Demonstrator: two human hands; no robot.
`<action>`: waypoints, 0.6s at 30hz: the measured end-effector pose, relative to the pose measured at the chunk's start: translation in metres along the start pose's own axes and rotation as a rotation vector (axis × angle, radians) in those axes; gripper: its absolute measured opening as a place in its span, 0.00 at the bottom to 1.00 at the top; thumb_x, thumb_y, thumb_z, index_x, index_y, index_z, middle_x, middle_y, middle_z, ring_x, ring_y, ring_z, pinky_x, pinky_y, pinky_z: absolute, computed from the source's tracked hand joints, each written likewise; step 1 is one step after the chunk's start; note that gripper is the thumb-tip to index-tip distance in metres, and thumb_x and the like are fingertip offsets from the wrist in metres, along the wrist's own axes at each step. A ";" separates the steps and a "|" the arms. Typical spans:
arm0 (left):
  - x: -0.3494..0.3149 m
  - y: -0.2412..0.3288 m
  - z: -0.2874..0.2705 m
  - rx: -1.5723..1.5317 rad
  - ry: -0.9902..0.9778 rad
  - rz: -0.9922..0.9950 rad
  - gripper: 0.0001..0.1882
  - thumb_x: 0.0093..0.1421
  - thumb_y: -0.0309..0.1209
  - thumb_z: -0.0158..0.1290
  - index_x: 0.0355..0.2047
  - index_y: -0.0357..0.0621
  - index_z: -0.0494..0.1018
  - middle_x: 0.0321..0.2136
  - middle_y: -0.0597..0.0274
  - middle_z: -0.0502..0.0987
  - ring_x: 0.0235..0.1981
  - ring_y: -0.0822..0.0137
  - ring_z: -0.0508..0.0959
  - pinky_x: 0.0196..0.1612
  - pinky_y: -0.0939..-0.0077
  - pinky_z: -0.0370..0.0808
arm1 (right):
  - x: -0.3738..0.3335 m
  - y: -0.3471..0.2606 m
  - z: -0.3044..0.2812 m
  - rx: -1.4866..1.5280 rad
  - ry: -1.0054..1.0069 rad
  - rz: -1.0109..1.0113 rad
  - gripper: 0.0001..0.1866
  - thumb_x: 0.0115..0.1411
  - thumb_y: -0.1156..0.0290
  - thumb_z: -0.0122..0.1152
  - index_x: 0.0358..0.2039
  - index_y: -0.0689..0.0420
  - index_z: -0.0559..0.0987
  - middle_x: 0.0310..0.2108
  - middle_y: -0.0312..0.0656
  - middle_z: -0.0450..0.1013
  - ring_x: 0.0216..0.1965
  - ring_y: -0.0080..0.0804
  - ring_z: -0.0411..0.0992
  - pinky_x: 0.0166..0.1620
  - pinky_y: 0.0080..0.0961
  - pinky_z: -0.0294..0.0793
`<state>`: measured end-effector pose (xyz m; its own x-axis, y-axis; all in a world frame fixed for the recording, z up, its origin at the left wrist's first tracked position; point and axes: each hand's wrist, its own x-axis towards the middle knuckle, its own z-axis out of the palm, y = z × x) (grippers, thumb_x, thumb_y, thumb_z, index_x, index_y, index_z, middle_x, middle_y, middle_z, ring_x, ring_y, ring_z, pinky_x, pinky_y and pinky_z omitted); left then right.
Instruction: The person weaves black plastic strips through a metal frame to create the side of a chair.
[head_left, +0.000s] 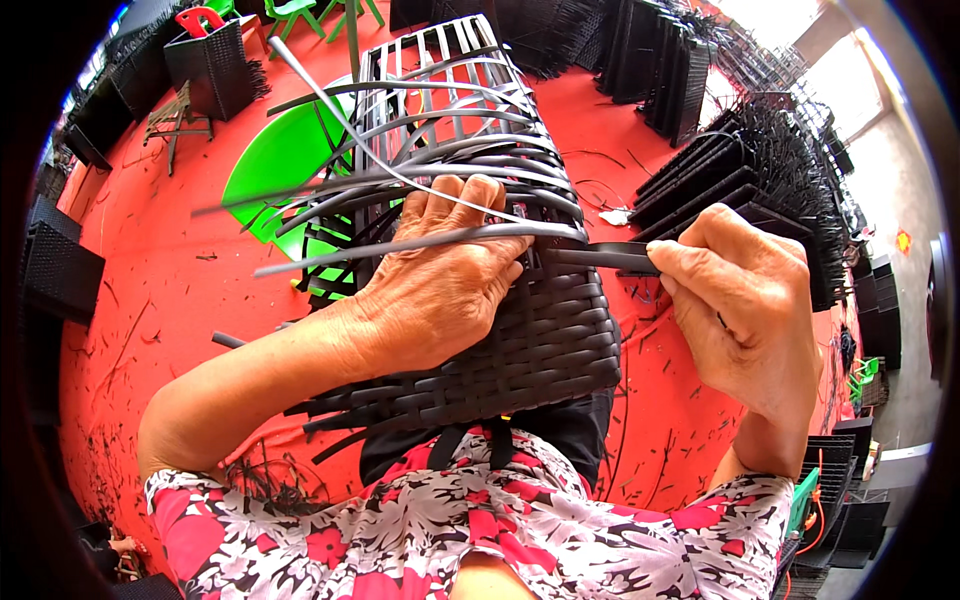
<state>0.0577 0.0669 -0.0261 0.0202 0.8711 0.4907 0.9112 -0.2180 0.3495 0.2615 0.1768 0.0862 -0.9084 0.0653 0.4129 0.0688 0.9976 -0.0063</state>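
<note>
A half-woven black basket panel (530, 340) lies across my lap, its near part a tight weave of flat plastic strips. Toward the far end, bare metal frame bars (430, 50) show between loose strips. My left hand (445, 270) rests on the weave with fingers bent, closed on loose strips at the edge of the woven part. My right hand (745, 295) pinches a flat black plastic strip (600, 258) between thumb and forefinger, to the right of the panel. That strip runs from the weave beside my left fingertips. Several long strip ends stick out to the left, one pale grey strip (340, 115) slanting upward.
A bright green round stool (260, 180) stands behind the panel at the left. Strip scraps lie about the red floor (130, 350). Stacks of black woven panels (740, 190) rise at the right, and a black woven box (210, 75) stands at the far left.
</note>
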 end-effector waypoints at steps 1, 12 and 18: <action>0.000 0.002 -0.001 0.025 -0.020 -0.017 0.15 0.60 0.32 0.52 0.46 0.42 0.74 0.43 0.47 0.67 0.48 0.50 0.66 0.55 0.54 0.60 | 0.001 -0.003 -0.001 -0.043 -0.027 0.009 0.09 0.43 0.85 0.62 0.29 0.66 0.78 0.20 0.43 0.68 0.16 0.32 0.68 0.20 0.24 0.64; 0.006 -0.009 -0.007 -0.147 -0.195 -0.084 0.14 0.61 0.28 0.50 0.48 0.45 0.73 0.40 0.55 0.66 0.47 0.55 0.67 0.54 0.58 0.59 | 0.008 -0.009 0.007 -0.176 -0.067 -0.002 0.06 0.46 0.81 0.63 0.27 0.64 0.77 0.19 0.42 0.65 0.18 0.36 0.69 0.20 0.29 0.64; 0.008 -0.018 -0.007 -0.156 -0.192 -0.046 0.13 0.59 0.24 0.51 0.45 0.45 0.75 0.38 0.56 0.67 0.44 0.57 0.68 0.48 0.62 0.63 | 0.009 -0.006 0.010 -0.193 -0.078 0.005 0.06 0.46 0.81 0.63 0.28 0.64 0.78 0.19 0.42 0.66 0.17 0.35 0.68 0.19 0.28 0.64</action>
<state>0.0390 0.0749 -0.0230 0.0720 0.9460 0.3161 0.8387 -0.2290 0.4942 0.2485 0.1717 0.0805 -0.9366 0.0794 0.3414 0.1444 0.9750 0.1691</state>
